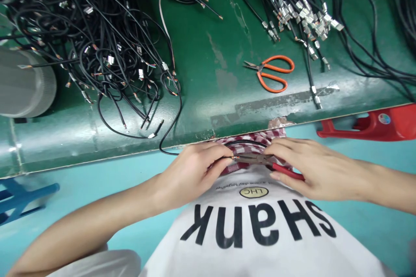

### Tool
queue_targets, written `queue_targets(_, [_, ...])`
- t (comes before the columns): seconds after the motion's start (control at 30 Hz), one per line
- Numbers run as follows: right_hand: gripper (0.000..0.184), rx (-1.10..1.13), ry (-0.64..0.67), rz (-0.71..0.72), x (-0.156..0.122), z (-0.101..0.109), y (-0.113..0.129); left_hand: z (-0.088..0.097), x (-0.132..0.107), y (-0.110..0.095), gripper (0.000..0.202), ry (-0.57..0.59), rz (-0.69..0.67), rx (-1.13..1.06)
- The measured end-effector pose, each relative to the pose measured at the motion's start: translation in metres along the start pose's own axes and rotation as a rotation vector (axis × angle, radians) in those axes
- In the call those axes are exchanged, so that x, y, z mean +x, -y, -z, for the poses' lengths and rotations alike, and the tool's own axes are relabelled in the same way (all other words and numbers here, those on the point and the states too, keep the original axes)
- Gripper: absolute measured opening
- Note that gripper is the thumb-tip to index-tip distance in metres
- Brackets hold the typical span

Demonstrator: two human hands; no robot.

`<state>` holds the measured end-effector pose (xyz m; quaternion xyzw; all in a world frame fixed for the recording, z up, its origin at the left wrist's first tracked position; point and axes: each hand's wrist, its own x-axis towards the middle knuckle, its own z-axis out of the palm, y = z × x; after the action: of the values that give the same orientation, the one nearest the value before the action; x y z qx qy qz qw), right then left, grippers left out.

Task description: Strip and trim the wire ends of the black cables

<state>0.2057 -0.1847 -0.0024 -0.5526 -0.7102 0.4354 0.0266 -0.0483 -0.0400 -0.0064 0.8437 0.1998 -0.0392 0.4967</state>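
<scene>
The left grip point(191, 177) hides whatever it pinches at the tip of the pliers point(256, 159), and the jaws are too small and blurred to show what they bite. The right grip point(315, 169) covers part of the pliers' handles. Both hide most of the checked cloth point(243, 147). The far cables point(367, 30) run off the edge; the grey cylinder point(26, 82) at left and red stool point(380, 123) at right are cut off.
</scene>
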Motion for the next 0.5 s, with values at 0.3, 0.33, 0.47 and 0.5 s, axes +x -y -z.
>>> queue_targets(0.3, [0.026, 0.110, 0.074, -0.051, -0.001, 0.003, 0.006, 0.000, -0.002, -0.001, 0.015, 0.042, -0.022, 0.038])
queue_targets(0.33, [0.028, 0.134, 0.090, -0.061, -0.003, 0.004, 0.007, 0.000, -0.004, -0.002, 0.015, 0.057, -0.027, 0.042])
queue_targets(0.47, [0.036, 0.226, 0.160, -0.104, -0.011, 0.003, 0.005, 0.001, -0.012, -0.002, 0.015, 0.091, -0.039, 0.052])
queue_targets(0.5, [0.037, 0.242, 0.181, -0.121, -0.013, 0.002, 0.004, 0.001, -0.013, -0.001, 0.015, 0.093, -0.042, 0.056])
